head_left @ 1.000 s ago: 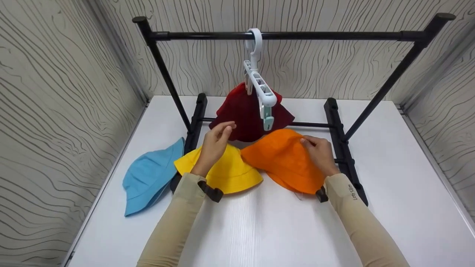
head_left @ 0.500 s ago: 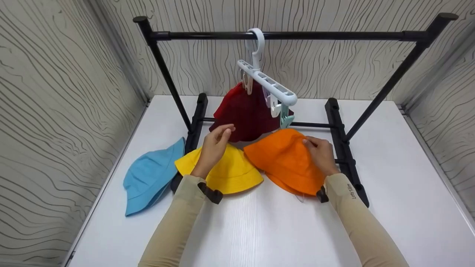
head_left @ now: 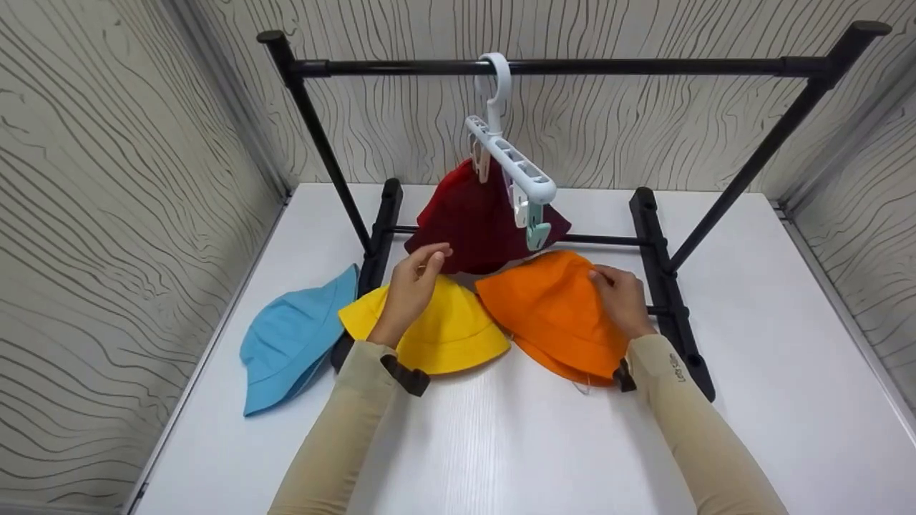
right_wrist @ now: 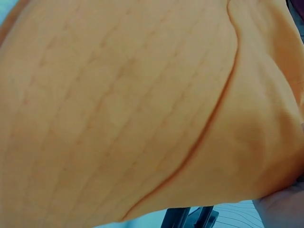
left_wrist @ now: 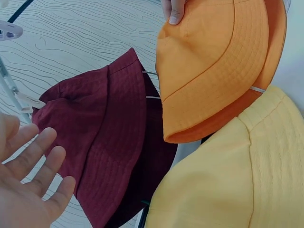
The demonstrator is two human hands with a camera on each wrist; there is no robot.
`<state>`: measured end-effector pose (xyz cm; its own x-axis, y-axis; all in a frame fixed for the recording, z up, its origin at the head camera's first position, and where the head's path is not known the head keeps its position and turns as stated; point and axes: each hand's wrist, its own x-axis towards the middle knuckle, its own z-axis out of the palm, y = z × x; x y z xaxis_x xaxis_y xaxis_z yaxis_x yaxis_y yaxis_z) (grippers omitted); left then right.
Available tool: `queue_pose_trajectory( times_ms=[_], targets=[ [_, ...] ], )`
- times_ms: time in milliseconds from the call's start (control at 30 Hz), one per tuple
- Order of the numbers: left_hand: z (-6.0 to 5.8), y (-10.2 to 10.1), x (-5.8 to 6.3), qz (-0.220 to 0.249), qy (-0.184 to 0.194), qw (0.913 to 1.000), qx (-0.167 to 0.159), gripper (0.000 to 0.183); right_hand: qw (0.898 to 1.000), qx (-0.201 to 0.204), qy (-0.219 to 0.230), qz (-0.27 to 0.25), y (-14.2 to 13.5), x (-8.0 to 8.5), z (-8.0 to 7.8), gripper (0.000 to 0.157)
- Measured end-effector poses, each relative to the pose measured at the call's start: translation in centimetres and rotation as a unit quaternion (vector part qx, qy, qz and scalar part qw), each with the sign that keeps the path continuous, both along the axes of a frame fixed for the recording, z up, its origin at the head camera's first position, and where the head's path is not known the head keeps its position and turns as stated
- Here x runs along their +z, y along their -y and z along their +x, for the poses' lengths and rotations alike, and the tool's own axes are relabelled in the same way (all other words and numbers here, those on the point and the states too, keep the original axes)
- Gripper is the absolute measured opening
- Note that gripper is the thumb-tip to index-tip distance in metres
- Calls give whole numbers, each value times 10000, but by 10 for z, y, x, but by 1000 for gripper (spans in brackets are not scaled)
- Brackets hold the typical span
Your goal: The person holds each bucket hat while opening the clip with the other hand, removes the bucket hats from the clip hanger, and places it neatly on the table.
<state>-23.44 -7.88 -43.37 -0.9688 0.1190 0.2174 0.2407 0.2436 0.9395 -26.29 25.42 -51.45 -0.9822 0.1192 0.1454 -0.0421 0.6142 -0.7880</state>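
My right hand (head_left: 620, 297) pinches the crown of an orange bucket hat (head_left: 551, 307), whose brim fills most of the right wrist view. My left hand (head_left: 411, 286) is raised over a yellow bucket hat (head_left: 458, 336), its fingers relaxed and holding nothing. Just beyond those fingers a dark red bucket hat (head_left: 472, 222) hangs from a clip of the white clip hanger (head_left: 512, 157). In the left wrist view, a pale clip (left_wrist: 29, 100) bites the crown of the dark red hat. A mint clip (head_left: 537, 229) dangles from the hanger's near end, above the orange hat.
The hanger hooks over the top bar of a black rack (head_left: 644, 68), whose feet stand on the white table (head_left: 465, 443). A light blue bucket hat (head_left: 293, 336) lies at the left, against the rack's left foot. Patterned walls (head_left: 86, 214) enclose the sides and back.
The hanger has swivelled, its near end swinging right and then partway back left. The orange hat has shifted slightly right with my right hand. My left hand has hardly moved.
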Motion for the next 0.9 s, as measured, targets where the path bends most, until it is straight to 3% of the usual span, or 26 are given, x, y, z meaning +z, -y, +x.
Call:
queue_pose_trajectory(
  times_ms=[167,267,900],
  targets=[
    [-11,3,-20,-53,-39,10000,24,32,9999,30,-58,81,-1,-4,0,33],
    [-13,4,-26,-100,40,9999,47,31,9999,63,-33,96,-2,-7,0,34],
    [-13,7,-36,-240,173,9994,179,37,9998,167,52,54,-7,-16,4,43]
  ],
)
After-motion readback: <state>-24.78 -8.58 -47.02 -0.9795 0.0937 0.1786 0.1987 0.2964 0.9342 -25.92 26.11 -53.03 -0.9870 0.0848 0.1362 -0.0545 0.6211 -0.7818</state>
